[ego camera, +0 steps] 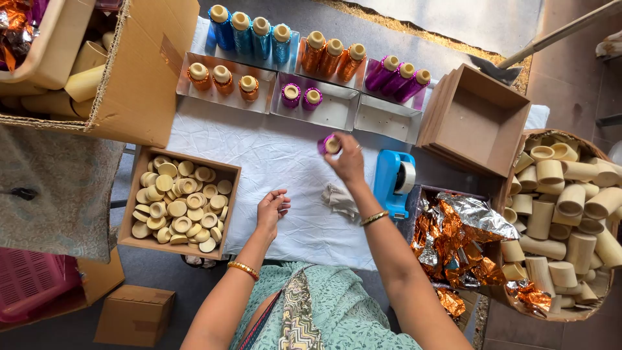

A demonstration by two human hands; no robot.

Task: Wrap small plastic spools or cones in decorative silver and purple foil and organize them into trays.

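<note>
Purple foil-wrapped spool (330, 144) sits pinched in the fingertips of the right hand (350, 162), held just above the white cloth (259, 155), cream end cap showing toward the camera. Grip is narrow, closed round the spool. Left hand (272, 209) holds nothing: fingers loosely curled, hovering over the cloth just right of the caps box (178, 199), a cardboard box full of cream discs.

Step in hand, as I read it: a finished purple spool is being carried toward the trays at the back. The purple tray (315, 104) w/ two upright purple spools has free room, so the next move prob. calls for standing this one upright beside them w/o knocking either.

Further out: orange tray (223, 82) w/ three spools to the left, blue, orange and purple rows lying behind. A rag (339, 198) lies under the right forearm, a blue tape dispenser (393, 181) next to it. Crumpled foil (453, 240) and a basket of bare cream cones (564, 214) sit at the right; empty box (476, 120) beyond.
</note>
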